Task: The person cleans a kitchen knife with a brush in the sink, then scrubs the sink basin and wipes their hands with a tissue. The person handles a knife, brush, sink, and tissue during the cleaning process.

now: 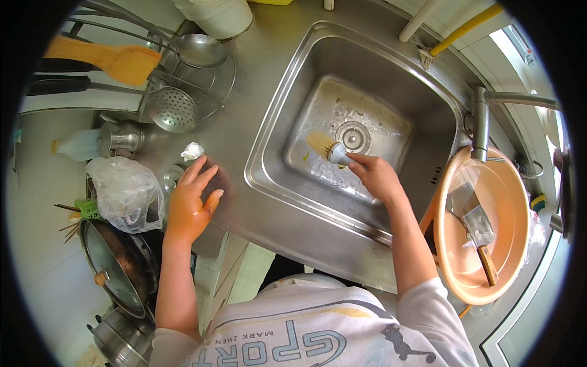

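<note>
My right hand (377, 176) grips the handle of a scrubbing brush (323, 143) with pale bristles, low inside the stainless steel sink (316, 105). The brush head lies left of the drain strainer (353, 137), its bristles pointing left. A small green scrap (306, 156) is on the sink floor beside the bristles. Wet-looking and holding nothing, my left hand (192, 202) is over the steel counter with its fingers apart. Its fingertips are close to a crumpled white wad (192, 151); whether they touch it cannot be told. A round metal lid or dish (173, 176) is partly hidden beside that hand.
A peach plastic basin (509, 206) holding a cleaver (479, 225) stands right of the sink, under the faucet (480, 124). At left are a utensil rack (234, 82) with a wooden spatula (133, 62) and a skimmer (173, 109), a clear plastic bag (126, 192) and a lidded pan (110, 261).
</note>
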Available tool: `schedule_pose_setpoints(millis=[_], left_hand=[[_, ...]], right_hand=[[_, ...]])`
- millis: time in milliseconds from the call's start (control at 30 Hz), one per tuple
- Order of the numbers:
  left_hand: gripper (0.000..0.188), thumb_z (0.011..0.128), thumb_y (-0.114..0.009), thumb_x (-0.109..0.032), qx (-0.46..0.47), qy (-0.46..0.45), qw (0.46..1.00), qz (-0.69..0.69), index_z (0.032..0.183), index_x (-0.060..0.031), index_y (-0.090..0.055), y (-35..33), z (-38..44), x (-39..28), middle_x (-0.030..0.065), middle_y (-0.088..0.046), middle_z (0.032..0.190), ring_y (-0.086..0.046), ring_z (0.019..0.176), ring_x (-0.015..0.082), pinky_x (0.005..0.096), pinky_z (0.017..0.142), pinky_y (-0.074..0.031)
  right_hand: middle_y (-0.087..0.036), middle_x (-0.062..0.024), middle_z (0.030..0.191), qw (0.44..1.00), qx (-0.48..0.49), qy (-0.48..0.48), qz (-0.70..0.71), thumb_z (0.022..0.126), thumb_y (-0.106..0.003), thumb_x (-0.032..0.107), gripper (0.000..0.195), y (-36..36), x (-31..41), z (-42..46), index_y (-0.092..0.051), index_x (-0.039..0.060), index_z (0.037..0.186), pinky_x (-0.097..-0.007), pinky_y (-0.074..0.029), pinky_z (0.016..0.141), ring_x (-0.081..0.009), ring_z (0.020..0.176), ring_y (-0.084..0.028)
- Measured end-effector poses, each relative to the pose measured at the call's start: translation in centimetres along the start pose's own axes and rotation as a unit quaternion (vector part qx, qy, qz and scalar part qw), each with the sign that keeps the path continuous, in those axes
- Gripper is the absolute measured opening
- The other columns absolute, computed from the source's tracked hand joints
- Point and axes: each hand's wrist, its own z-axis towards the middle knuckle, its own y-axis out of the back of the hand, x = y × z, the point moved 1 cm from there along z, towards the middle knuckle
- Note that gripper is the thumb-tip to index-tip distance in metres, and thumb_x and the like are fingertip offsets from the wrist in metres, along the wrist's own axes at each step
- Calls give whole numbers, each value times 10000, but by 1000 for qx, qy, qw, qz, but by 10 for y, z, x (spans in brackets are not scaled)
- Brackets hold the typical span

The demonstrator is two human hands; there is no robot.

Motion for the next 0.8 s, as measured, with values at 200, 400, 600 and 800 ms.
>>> schedule_pose_setpoints(millis=[200, 400, 600, 800], left_hand=[[479, 895, -793, -148, -15, -42, 999, 19, 1357, -80, -688, 0, 13, -1, 166, -567, 1542, -553, 1391, 390, 447, 1159, -441], [461, 887, -797, -142, -30, -5, 1000, 0, 1329, -64, -695, 1, -4, 4, 169, -574, 1523, -548, 1383, 394, 452, 1135, -470], [482, 900, -796, -147, -18, -30, 999, -9, 1360, -62, -680, -5, 13, -8, 162, -565, 1544, -548, 1398, 388, 443, 1149, -448], [482, 885, -800, -130, -33, -2, 999, -12, 1349, -60, -689, -2, -2, 5, 167, -567, 1538, -544, 1398, 384, 444, 1142, -461]], right_hand=[[-787, -138, 1079, 993, 48, 34, -101, 1019, -651, 468, 422, -51, 10, 18, -730, 226, 1356, -425, -560, 899, -328, 1045, -741], [-789, -150, 1041, 999, -45, 29, -6, 1031, -649, 418, 405, -13, 26, 8, -729, 187, 1354, -408, -564, 851, -289, 955, -748], [-777, -164, 1129, 995, 15, 39, -85, 1018, -661, 414, 395, -57, -23, 45, -725, 219, 1356, -429, -555, 956, -333, 1084, -733], [-694, -139, 989, 996, -39, 7, 79, 1039, -648, 362, 398, -5, 37, 0, -711, 159, 1376, -400, -540, 800, -267, 918, -684]])
